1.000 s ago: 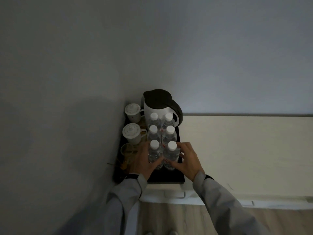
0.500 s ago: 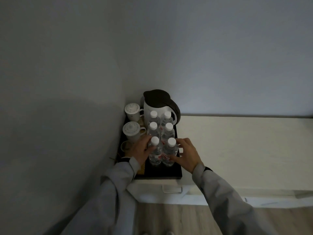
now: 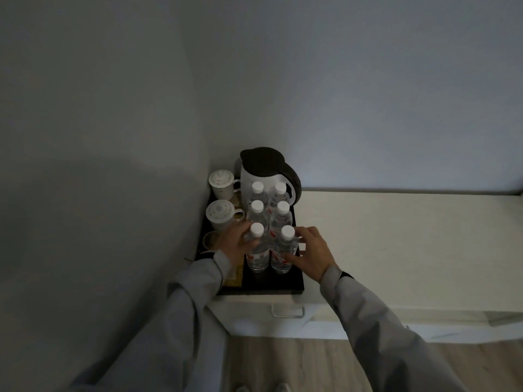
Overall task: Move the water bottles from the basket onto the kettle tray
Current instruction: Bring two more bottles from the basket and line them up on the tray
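From your head camera, six water bottles (image 3: 268, 222) stand upright in two rows on the black kettle tray (image 3: 283, 285), just in front of the kettle (image 3: 266, 171) (white body, dark lid). Your left hand (image 3: 236, 244) curls around the near-left bottle (image 3: 257, 250). Your right hand (image 3: 311, 253) grips the near-right bottle (image 3: 283, 251), thumb low against its side.
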